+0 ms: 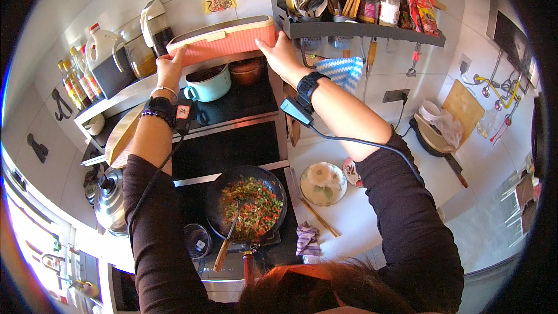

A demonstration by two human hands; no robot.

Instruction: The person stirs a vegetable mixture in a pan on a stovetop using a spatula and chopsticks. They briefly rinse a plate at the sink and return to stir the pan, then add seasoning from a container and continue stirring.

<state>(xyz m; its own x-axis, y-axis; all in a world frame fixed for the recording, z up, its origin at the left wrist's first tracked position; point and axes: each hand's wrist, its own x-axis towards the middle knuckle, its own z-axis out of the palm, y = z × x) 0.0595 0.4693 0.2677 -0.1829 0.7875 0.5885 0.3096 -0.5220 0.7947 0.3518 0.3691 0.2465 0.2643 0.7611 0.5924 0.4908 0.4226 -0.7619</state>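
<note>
Both arms stretch forward to a long pink ribbed box with a cream rim and a dark lid (226,40), at the upper shelf's level. My left hand (171,69) grips its left end, my right hand (279,53) its right end. Beneath it stand a light blue enamel pot (210,85) and a brown pot (246,72). Nearer to me, a black wok (281,196) on the hob holds chopped green and red food (257,205), with a wooden-handled spatula (223,250) resting in it. What the box contains is hidden.
Bottles (72,80) and a large jug (107,63) line the left shelf. A dark rack (366,31) carries utensils and jars at upper right. A floral plate (323,184), chopsticks (320,218) and a striped cloth (307,240) lie right of the wok; a lidded pan (429,135) stands farther right.
</note>
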